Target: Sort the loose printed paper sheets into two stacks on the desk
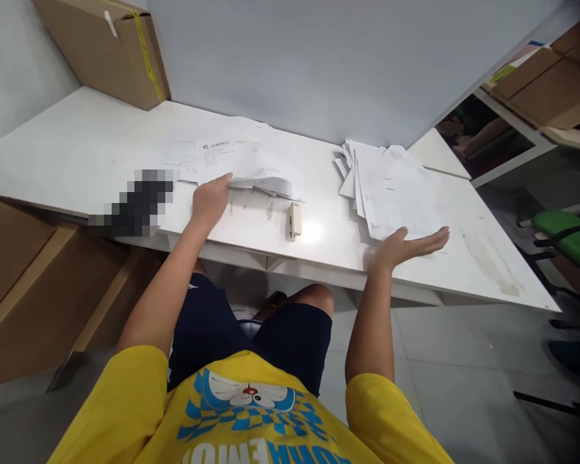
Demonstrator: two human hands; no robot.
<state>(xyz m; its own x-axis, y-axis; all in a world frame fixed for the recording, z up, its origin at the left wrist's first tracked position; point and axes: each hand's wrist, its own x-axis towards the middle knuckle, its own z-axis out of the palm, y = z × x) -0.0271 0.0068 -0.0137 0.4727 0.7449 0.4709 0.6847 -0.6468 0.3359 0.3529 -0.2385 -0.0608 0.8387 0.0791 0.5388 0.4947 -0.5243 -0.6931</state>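
My left hand is closed on the near edge of a printed paper sheet, its thumb on top. That sheet lies over other papers, and its right part curls up off the table. On the right, a loose stack of white papers lies with its edges uneven and fanned at the left. My right hand is at the near edge of this stack, palm turned up and fingers stretched out to the right; whether it touches the sheets is hard to tell. Between the two piles lies a cream stapler.
The white table runs against a grey partition. A cardboard box stands at its back left, and a pixelated dark object lies at the front left. More cardboard leans below left. A green chair is at the right.
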